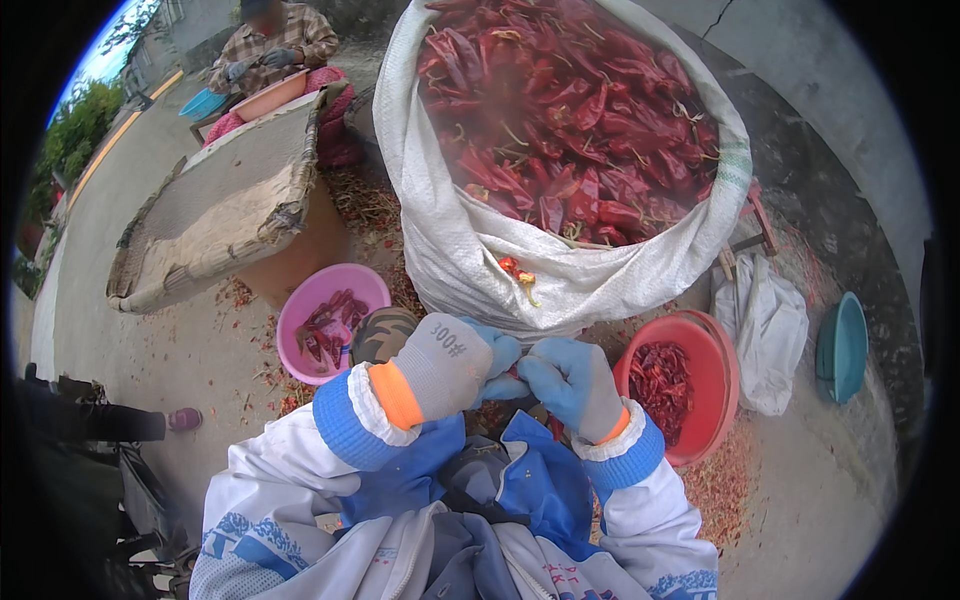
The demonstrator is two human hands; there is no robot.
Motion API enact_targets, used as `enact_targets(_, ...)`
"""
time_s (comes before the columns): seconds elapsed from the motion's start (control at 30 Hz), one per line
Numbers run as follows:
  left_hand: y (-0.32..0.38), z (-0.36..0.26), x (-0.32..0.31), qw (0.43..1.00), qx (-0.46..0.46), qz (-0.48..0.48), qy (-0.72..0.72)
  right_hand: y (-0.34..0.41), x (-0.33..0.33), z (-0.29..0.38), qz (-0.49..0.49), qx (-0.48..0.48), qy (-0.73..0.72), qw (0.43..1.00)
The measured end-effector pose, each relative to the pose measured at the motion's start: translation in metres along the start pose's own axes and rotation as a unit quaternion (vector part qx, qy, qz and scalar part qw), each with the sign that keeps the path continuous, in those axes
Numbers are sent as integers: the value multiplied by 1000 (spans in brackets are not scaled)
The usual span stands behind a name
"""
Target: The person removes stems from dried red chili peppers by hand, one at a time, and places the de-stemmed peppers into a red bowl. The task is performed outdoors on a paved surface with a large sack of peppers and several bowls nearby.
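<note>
My left hand and my right hand, in grey and blue coated work gloves, meet fingertip to fingertip in front of my lap. A bit of red chili pepper shows between their fingers, though most of it is hidden. Just beyond them stands a large white woven sack, its rim folded down, full of dried red chili peppers. Broken chili pieces with a stem lie on the sack's folded side. A pink basin holding some chilies is left of my hands. Right of them, a red tub contains more chilies.
A worn woven tray rests on a brown container at left. Beyond it, a gloved person sits behind an orange basin. A white bag and a teal basin stand at right. Chili scraps litter the ground.
</note>
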State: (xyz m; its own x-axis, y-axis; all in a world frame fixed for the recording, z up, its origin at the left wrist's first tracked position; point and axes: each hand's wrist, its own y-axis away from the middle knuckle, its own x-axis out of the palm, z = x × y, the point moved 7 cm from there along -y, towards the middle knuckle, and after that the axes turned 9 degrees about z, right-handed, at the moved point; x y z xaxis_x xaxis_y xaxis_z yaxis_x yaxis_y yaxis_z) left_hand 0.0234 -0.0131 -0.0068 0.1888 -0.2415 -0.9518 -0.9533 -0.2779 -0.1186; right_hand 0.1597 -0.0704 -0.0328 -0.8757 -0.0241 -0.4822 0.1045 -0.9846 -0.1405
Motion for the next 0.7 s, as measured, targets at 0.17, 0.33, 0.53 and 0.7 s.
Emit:
enact_targets(0.17,0,1,-3,996,1,87,26,4,1,20,-38,-100,82,991)
enact_targets(0.33,4,2,3,987,-35,156,-29,13,7,42,-12,-200,220,955)
enact_targets(0.53,3,-7,-4,993,66,32,91,21,18,1,-40,56,-332,941)
enact_targets(0.7,7,-9,-4,979,105,-70,158,26,38,-8,-54,105,-569,814)
